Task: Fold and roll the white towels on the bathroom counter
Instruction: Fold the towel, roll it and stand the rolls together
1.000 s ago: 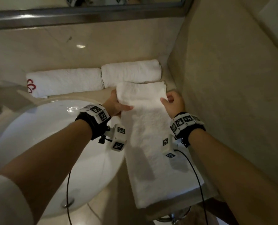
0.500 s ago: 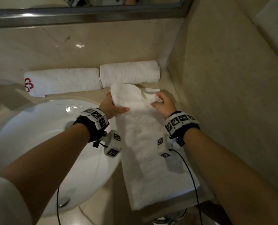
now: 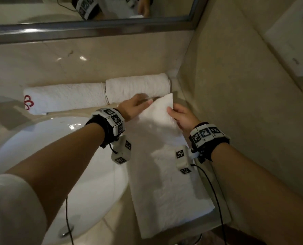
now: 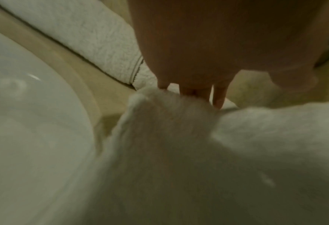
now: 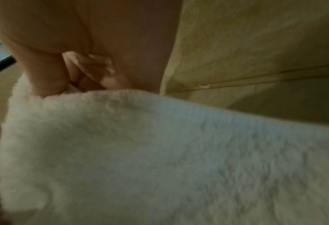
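Note:
A white towel (image 3: 164, 183), folded into a long strip, lies on the counter right of the sink, running from the front edge toward the back wall. My right hand (image 3: 178, 114) pinches its far right edge, thumb (image 5: 48, 79) on top, and that corner stands lifted. My left hand (image 3: 138, 105) reaches over the far left end with fingers (image 4: 190, 89) held straight, their tips touching the bunched towel end (image 4: 169, 109). Two rolled white towels lie along the back wall: one with a red logo (image 3: 64, 98) and a plain one (image 3: 138, 87) just beyond my hands.
The white sink basin (image 3: 46, 138) fills the left side, drain near the bottom. A beige wall (image 3: 235, 103) stands close on the right, with a white plate (image 3: 292, 45) on it. The mirror frame (image 3: 94, 30) runs above the backsplash. The towel's near end reaches the counter's front edge.
Both hands moved toward the back wall. My left hand let go of the towel's left edge and now stretches straight over the far end. The right corner is raised.

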`<state>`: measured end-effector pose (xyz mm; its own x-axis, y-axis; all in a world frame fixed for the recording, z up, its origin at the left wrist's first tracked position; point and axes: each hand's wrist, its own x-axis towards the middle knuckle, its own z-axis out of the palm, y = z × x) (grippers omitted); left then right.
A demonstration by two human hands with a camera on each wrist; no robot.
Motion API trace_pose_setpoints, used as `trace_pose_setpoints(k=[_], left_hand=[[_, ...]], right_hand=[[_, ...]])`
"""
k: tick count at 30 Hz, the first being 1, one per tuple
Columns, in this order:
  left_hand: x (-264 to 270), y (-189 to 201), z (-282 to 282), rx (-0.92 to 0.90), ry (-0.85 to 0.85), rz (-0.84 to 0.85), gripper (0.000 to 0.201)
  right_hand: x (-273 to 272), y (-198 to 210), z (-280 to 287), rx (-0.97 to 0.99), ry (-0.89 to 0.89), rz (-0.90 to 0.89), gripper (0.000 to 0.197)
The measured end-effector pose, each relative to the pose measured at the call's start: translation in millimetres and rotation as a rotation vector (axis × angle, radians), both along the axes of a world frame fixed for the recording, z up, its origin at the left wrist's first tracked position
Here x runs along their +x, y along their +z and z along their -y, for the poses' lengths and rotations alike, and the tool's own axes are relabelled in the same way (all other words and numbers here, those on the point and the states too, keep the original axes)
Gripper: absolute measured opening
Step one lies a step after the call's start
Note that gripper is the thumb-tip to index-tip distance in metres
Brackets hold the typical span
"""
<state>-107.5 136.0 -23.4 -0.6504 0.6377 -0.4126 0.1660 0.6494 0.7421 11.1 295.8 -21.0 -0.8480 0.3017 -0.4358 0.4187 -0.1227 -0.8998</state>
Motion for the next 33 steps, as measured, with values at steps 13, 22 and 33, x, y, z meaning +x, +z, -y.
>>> trace_pose_setpoints(k=[13, 22, 33], left_hand=[[-45.4, -13.8, 42.3, -0.199, -0.138, -0.138, 0.044], [-13.5, -23.8, 30.8, -0.421, -0.08, -0.635, 0.045], [12.7, -15.5, 60.3, -0.302, 0.251, -0.339, 0.039]], right_hand=[[-21.4, -41.7, -12.3, 0.705, 0.099, 0.389, 0.025], [-37.9, -43.6, -2.5, 0.76, -0.027, 0.564, 0.045], [-1.7, -38.7, 6.9, 0.617, -0.013, 0.409, 0.04]])
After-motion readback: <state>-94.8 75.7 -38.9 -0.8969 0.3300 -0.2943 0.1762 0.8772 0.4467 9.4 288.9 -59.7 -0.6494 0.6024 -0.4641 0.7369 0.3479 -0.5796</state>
